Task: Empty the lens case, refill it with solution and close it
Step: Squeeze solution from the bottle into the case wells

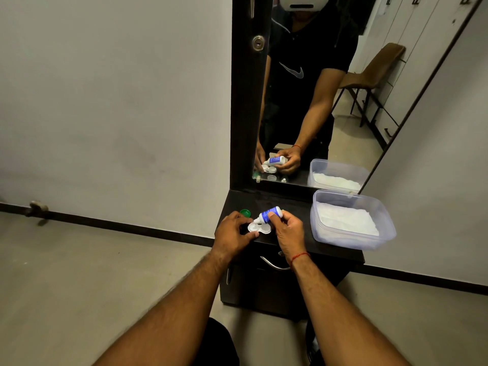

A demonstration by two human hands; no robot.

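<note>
One white case (264, 229) lies on the dark tabletop (290, 204), pinched by the left hand (232, 231); the right hand (286, 231) grips the tilted bottle (268, 216), its nozzle down at the case's left well.

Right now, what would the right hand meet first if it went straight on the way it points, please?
Probably the lens case, just beneath its tilted bottle; the left hand holds that case.

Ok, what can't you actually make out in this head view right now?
All in the head view:
Whether solution fills the lens case wells: too small, solution bottle nozzle in front.
Lens case's left edge: hidden under the left hand.
Solution bottle label text: too small, partly covered by the right hand.
</note>
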